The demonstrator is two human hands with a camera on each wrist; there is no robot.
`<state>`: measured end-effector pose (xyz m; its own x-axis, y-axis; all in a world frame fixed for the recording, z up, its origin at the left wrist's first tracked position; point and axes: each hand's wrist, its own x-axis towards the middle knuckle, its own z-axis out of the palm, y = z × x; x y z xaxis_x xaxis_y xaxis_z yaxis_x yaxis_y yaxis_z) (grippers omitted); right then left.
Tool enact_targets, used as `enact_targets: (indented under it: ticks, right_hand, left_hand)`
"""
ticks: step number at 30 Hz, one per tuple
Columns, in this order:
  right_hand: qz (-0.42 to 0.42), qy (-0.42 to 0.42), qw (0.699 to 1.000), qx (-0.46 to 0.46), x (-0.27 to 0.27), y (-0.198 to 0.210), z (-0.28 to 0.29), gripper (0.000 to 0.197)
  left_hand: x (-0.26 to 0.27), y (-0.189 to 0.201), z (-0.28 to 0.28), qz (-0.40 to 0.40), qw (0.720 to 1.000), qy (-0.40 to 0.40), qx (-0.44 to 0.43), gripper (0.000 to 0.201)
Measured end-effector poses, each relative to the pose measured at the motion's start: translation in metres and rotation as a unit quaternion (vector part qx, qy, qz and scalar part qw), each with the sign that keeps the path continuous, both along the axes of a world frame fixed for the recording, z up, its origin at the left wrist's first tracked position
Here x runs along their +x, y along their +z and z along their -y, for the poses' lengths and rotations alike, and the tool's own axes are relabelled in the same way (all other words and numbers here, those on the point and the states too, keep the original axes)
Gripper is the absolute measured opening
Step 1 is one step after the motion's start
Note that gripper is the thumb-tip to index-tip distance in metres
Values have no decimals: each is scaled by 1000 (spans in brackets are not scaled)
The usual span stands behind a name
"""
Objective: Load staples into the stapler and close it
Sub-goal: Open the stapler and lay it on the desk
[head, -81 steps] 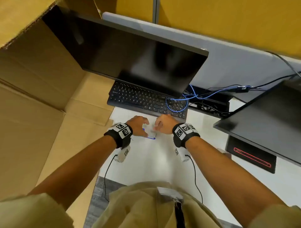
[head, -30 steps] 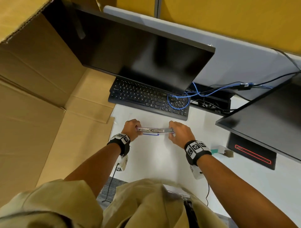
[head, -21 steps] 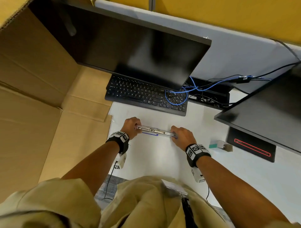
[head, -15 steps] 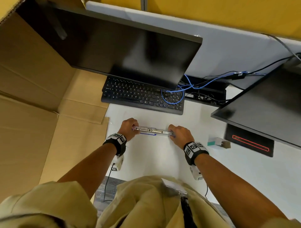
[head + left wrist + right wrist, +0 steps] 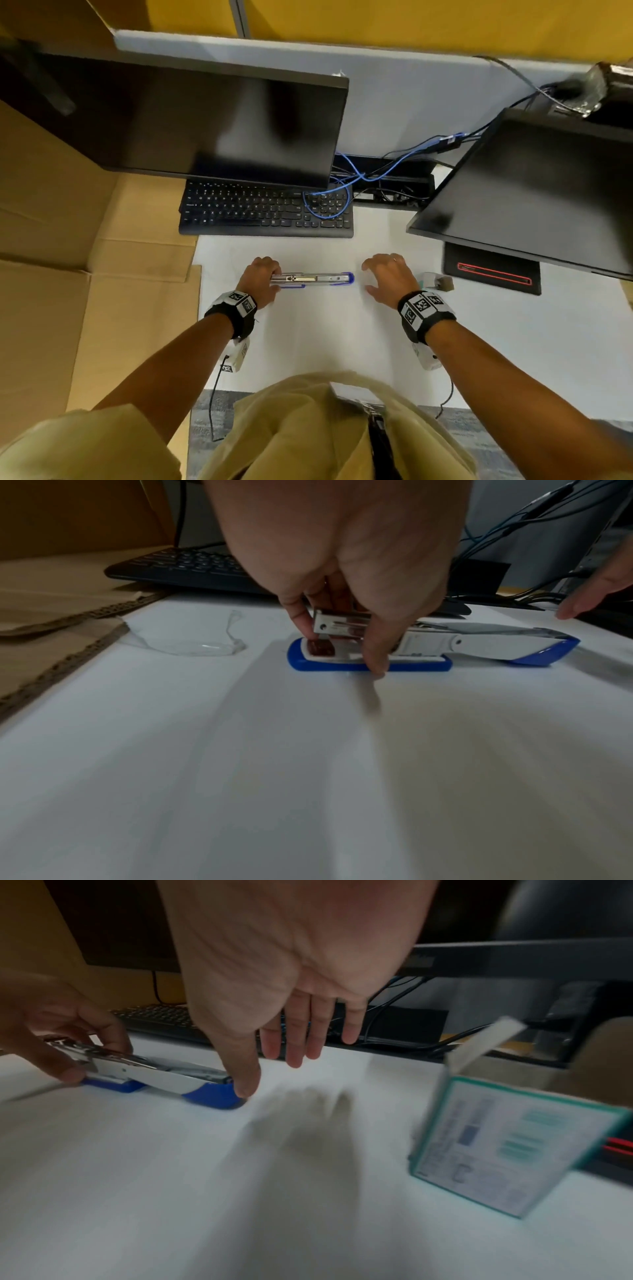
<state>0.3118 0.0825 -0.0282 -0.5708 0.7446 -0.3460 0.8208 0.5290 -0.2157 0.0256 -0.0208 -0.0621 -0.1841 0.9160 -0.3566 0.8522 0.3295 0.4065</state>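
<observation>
The blue and white stapler (image 5: 318,279) lies opened out flat on the white desk (image 5: 325,335), with its cover stretched to the right. My left hand (image 5: 270,279) grips its left end. In the left wrist view that hand (image 5: 342,647) pinches the metal magazine (image 5: 339,624) above the blue base (image 5: 418,666). My right hand (image 5: 365,278) hovers open, with fingers spread, a small gap right of the cover's blue tip (image 5: 215,1095). A teal-edged staple box (image 5: 514,1145) stands to its right with the flap up. I see no loose staples.
A black keyboard (image 5: 263,212) and a monitor (image 5: 205,120) stand behind the stapler. A second monitor (image 5: 531,192) and a black pad (image 5: 493,274) are at the right. Flattened cardboard (image 5: 85,274) borders the desk's left edge. A clear plastic wrapper (image 5: 195,645) lies left of the stapler.
My right hand has let go of the stapler's right end and moved off to the right, fingers now spread. The left hand still holds the left end.
</observation>
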Motion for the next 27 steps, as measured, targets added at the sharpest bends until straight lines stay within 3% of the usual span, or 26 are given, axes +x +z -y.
enact_targets:
  ticks: [9,15,27]
  right_hand:
    - [112,-56,992,10,52,13,-11,48]
    - [139,-85,987,2,61,15,-4,46]
    - [29,-54,998,-14,19,19,-3,52]
  left_hand:
    - [35,3,-11,-13,998,-56,0,15]
    - [64,-1,-15,4,996,-92,-3,16]
    - [100,-2,-10,60,990,-130,-5,21]
